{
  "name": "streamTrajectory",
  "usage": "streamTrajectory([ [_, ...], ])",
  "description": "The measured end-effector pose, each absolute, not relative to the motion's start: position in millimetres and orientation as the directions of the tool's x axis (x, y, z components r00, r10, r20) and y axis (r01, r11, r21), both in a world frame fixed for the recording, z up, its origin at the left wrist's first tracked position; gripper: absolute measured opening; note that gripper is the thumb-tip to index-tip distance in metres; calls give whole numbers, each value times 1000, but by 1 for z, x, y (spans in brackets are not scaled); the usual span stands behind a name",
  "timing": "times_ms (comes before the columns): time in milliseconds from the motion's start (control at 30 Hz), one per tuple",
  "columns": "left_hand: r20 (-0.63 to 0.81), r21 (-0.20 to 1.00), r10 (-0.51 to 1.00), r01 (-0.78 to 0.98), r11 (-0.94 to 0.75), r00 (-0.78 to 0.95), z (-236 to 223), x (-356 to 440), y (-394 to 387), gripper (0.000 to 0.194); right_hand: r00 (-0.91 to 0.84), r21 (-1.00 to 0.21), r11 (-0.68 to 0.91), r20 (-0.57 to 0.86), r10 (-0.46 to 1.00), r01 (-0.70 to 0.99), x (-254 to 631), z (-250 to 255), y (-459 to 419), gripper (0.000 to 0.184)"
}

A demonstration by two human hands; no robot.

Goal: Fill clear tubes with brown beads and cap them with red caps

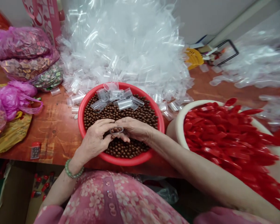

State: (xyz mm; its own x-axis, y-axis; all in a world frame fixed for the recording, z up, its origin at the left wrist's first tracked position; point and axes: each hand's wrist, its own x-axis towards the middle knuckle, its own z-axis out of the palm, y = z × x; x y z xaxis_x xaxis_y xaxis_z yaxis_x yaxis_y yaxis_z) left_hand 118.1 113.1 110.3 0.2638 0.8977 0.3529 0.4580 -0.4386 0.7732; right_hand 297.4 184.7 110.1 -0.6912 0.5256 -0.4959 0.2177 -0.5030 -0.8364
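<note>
Over a red basin [162, 124] of small brown chocolate balls [128, 149], my two hands meet. My left hand [96, 137] is closed on a small clear plastic container [123, 129], its open mouth facing me with a few brown balls inside. My right hand [136, 127] curves against the container's other side, fingers bent beneath it; what its palm holds is hidden. Several empty clear containers [124, 104] lie on the balls at the basin's far side.
A large heap of clear plastic containers [130, 46] rises behind the basin. On the right, a white tub [179, 124] overflows with red plastic spoons [214, 133]. Pink bags [25, 43] stand left. One red-capped filled container [35, 150] sits near the table edge, above a cardboard box [16, 193].
</note>
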Motion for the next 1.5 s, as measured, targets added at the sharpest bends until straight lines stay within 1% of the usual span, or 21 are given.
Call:
streamTrajectory([
  [67, 274, 851, 939, 402, -337, 207, 115, 119, 115, 20, -677, -891, -376, -442, 589, 254, 303, 116, 183, 38],
  [133, 191, 859, 963, 442, -257, 189, 118, 121, 116, 17, -656, -935, -133, -327, 681, 328, 310, 121, 180, 33],
  [200, 164, 846, 968, 477, -238, 191, 119, 122, 118, 15, -635, -920, 105, -175, 753, 378, 316, 125, 176, 28],
  [233, 163, 851, 967, 468, -238, 195, 119, 122, 119, 15, -623, -910, 170, -114, 774, 379, 319, 127, 175, 25],
  [267, 157, 866, 967, 442, -231, 199, 120, 122, 119, 16, -607, -910, 196, -74, 791, 366, 321, 129, 173, 24],
  [300, 136, 889, 969, 406, -212, 208, 120, 121, 119, 17, -588, -920, 191, -51, 808, 342, 323, 132, 171, 24],
  [367, 50, 939, 967, 318, -130, 248, 120, 121, 119, 20, -562, -950, 160, -19, 827, 267, 323, 139, 168, 25],
  [467, -62, 981, 958, 191, 7, 281, 121, 120, 118, 25, -593, -966, 203, 71, 802, 159, 320, 149, 166, 22],
  [567, -86, 993, 962, 102, 62, 259, 120, 119, 117, 29, -632, -946, 307, 174, 755, 106, 316, 154, 166, 18],
  [667, -91, 992, 959, 108, 64, 270, 118, 117, 116, 27, -651, -916, 388, 233, 723, 103, 315, 152, 166, 15],
  [800, -90, 989, 950, 138, 51, 300, 117, 115, 117, 24, -665, -917, 374, 193, 722, 139, 313, 146, 166, 18],
  [900, -74, 995, 943, 91, 47, 325, 119, 116, 118, 21, -653, -919, 359, 171, 737, 164, 310, 143, 166, 31],
  [967, -74, 997, 946, 59, 58, 317, 119, 116, 118, 21, -636, -933, 315, 138, 759, 173, 310, 141, 165, 39],
  [1033, -84, 996, 949, 32, 78, 303, 119, 117, 118, 21, -618, -950, 260, 101, 779, 173, 311, 140, 165, 40],
  [1100, -89, 996, 948, 8, 91, 305, 117, 117, 118, 20, -614, -954, 251, 101, 783, 163, 311, 141, 164, 33],
  [1167, -79, 996, 944, -12, 88, 321, 116, 117, 117, 19, -632, -936, 314, 149, 761, 157, 311, 145, 164, 24],
  [1233, -63, 996, 934, -34, 80, 352, 115, 116, 117, 20, -675, -890, 428, 218, 705, 159, 308, 150, 166, 16],
  [1300, -51, 995, 923, -60, 80, 382, 115, 115, 117, 22, -714, -841, 516, 263, 649, 160, 306, 155, 168, 13],
  [1367, -50, 994, 917, -70, 84, 395, 115, 114, 117, 23, -731, -826, 540, 266, 628, 163, 304, 157, 169, 20],
  [1433, -61, 994, 918, -61, 92, 392, 115, 114, 117, 24, -721, -842, 510, 242, 649, 176, 303, 156, 168, 31],
  [1500, -70, 993, 919, -58, 101, 388, 115, 114, 118, 25, -700, -867, 463, 217, 680, 182, 303, 154, 167, 35],
])
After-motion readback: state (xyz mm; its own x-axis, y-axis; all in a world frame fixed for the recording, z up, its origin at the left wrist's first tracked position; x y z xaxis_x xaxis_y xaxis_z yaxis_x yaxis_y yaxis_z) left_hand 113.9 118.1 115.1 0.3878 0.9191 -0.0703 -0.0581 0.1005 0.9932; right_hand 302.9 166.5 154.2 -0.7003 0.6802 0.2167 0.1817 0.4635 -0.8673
